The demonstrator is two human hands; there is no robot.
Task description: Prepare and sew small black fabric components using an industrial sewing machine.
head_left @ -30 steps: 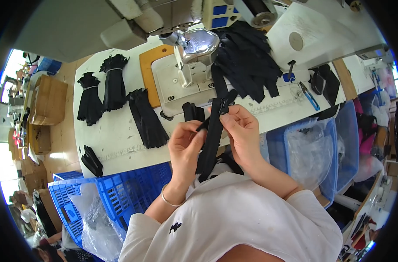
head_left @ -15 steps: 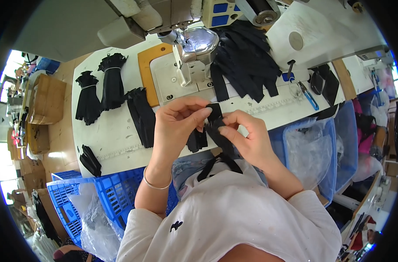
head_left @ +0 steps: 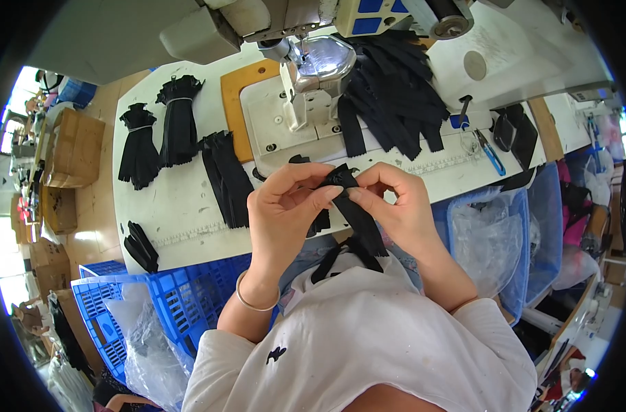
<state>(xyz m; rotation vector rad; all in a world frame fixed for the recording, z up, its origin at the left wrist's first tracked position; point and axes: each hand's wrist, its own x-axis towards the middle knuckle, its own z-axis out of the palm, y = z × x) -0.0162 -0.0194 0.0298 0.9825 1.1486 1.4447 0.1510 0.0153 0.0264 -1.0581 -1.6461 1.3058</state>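
Between my hands hangs a black zipper (head_left: 361,221), a flat strip with a zigzag-cut lower end, slanting down toward my lap. My left hand (head_left: 285,213) pinches its upper end between thumb and fingers. From the other side my right hand (head_left: 404,209) pinches the same end, fingertips almost meeting the left ones. Small details at the pinched end are too dark to make out. Another black strip (head_left: 320,223) shows partly behind my left hand, at the table edge. Just beyond my hands stands the sewing machine, its metal bed plate (head_left: 265,123) under the lit needle area.
Tied black bundles (head_left: 140,154) and a loose stack (head_left: 227,182) lie on the white table (head_left: 182,237) at left. A large black pile (head_left: 395,96) sits right of the needle, near blue-handled snips (head_left: 492,154). Blue crates (head_left: 182,309) and bins (head_left: 543,233) flank me.
My hands have drawn closer together at the zipper's upper end, my right hand rising slightly. The strip now hangs longer and more plainly below them. The whole view has shifted slightly.
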